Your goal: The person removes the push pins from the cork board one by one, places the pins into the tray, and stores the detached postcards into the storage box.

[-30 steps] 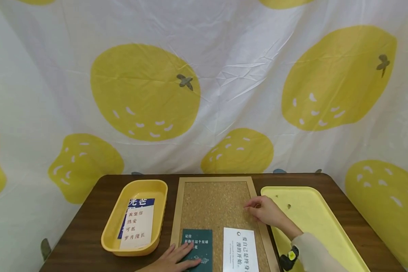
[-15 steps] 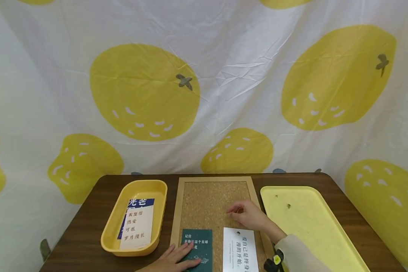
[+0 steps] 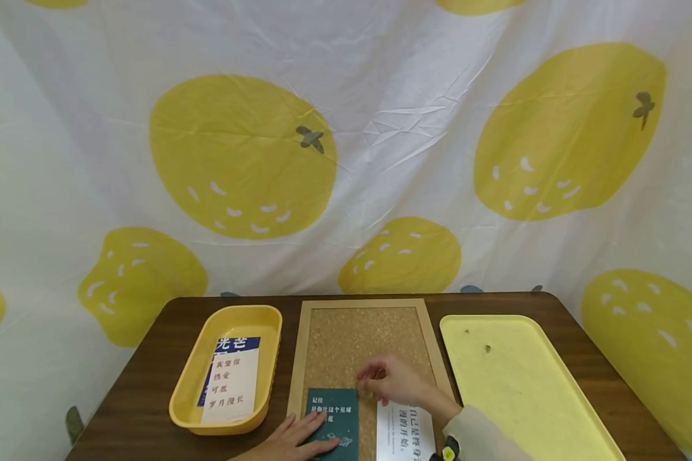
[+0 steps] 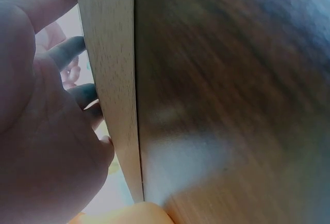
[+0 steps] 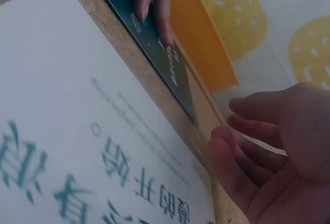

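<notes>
My left hand (image 3: 296, 439) lies with spread, straight fingers on a dark green card (image 3: 348, 408) with white print, near the front of a wood-framed corkboard (image 3: 363, 336). In the left wrist view its fingers reach over the board's frame (image 4: 111, 74). My right hand (image 3: 391, 381) hovers by the green card's upper right corner, thumb and fingertips curled close together; I cannot tell whether something small sits between them. Beneath that hand lies a white card (image 3: 400, 435) with dark lettering, its top edge partly hidden. The right wrist view shows this white card (image 5: 77, 90) up close.
Left of the board stands a yellow-orange basin (image 3: 179, 410) holding a white card (image 3: 236, 394) over a blue card (image 3: 248, 344). At right is a pale yellow tray (image 3: 530, 384) with small pins (image 3: 487, 349) on it. A lemon-print curtain (image 3: 380, 160) hangs behind the table.
My right hand has moved left and toward me, from the board's right edge to the green card's upper corner, now covering the white card's top. My left hand stays in place.
</notes>
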{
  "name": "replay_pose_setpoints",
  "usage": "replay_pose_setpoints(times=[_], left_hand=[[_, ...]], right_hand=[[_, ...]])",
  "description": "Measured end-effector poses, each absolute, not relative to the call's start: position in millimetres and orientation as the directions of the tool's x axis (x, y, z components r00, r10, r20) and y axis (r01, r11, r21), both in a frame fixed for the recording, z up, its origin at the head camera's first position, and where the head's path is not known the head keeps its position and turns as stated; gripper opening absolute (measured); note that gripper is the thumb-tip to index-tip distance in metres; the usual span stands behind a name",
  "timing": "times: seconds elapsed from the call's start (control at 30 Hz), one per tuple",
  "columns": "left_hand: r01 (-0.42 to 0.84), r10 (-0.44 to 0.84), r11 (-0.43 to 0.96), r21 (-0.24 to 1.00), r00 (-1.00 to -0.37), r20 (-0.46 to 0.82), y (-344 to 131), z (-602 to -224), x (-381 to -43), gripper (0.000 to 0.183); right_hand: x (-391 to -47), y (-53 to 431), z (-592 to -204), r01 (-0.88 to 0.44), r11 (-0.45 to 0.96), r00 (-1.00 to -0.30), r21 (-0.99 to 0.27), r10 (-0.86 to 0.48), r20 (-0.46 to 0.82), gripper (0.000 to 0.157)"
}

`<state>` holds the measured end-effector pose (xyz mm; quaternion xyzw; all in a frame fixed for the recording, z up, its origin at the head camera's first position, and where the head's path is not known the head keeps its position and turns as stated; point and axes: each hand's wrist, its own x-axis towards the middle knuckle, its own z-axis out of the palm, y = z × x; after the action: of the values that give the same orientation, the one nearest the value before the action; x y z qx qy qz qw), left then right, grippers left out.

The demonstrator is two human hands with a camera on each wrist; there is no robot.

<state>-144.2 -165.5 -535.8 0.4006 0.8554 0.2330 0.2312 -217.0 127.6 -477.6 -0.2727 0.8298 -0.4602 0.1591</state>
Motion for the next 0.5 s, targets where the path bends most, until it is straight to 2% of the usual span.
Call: replay_pose_setpoints(times=[0.17, 0.5], left_hand=[[0.579, 0.791, 0.571, 0.583, -0.577, -0.202, -165, -534, -143, 0.063], [0.578, 0.786, 0.580, 0.574, -0.582, -0.207, -162, -522, -138, 0.062]], right_hand=[[-214, 119, -480, -0.285, 0.395, -0.780, -0.873, -0.626, -0.028, 0.016], [-212, 115, -488, -0.260, 0.409, -0.783, -0.875, -0.619, -0.057, 0.016]])
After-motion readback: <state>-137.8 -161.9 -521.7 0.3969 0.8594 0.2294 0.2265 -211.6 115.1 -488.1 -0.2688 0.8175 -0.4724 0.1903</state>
